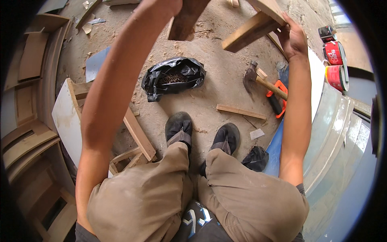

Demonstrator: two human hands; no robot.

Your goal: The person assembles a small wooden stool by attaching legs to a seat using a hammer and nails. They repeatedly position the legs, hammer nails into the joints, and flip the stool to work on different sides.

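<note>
I sit over a sawdust floor with both arms raised. My right hand point(293, 38) grips the end of a wooden piece point(250, 32) made of joined bars, held up near the top of the view. My left hand point(169, 6) reaches to the top edge, closed on a darker wooden bar point(186, 22) of the same assembly; its fingers are mostly cut off by the frame. Below, on the floor, a hammer point(258, 80) with a wooden handle lies beside an orange-handled tool point(278, 101).
An open black plastic bag point(173, 76) holding nails lies ahead of my feet. A thin wood strip point(241, 111) lies to the right. Wooden frames and a white panel point(66, 121) sit left; red cans point(334, 52) and a blue sheet point(274, 149) right.
</note>
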